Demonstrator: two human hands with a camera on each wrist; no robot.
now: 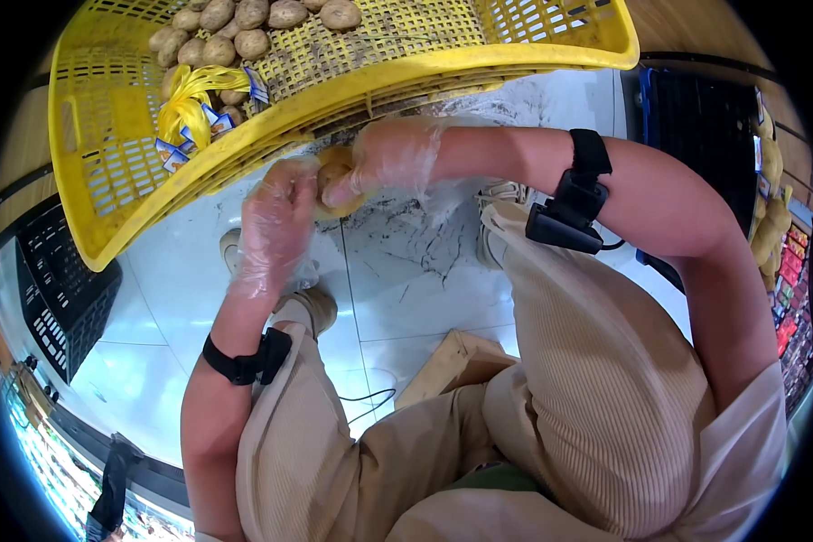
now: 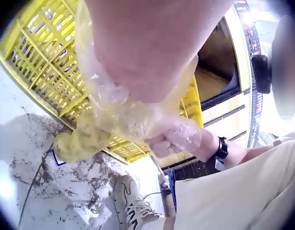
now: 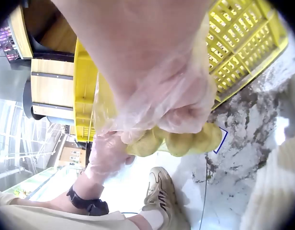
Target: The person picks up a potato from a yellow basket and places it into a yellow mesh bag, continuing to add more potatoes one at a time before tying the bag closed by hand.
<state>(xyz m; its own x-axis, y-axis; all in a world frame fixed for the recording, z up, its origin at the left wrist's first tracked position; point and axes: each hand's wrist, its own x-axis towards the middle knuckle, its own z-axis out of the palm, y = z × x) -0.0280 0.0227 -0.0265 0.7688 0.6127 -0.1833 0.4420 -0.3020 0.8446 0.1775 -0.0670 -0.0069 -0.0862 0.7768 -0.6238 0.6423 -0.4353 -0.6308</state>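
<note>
Both hands wear loose clear plastic gloves and meet below the front rim of a yellow crate [image 1: 370,86]. Between them is a yellow mesh bag of potatoes [image 1: 336,185], which hangs over the floor in the wrist views. My left hand [image 1: 280,212] grips the bag with curled fingers, and my right hand [image 1: 384,158] holds it from the other side, thumb along its front. In the right wrist view several potatoes [image 3: 181,143] bulge in the mesh, and a blue-edged tag [image 3: 221,140] sticks out at the far end. The left wrist view hides most of the left fingers.
Loose potatoes [image 1: 244,27] and a bundle of yellow mesh bags [image 1: 188,104] with blue-and-white tags lie in the crate. A black crate [image 1: 63,280] stands at left, a black bin [image 1: 700,135] at right. Dirt [image 1: 415,239] covers floor tiles; a wooden box [image 1: 452,361] sits between the legs.
</note>
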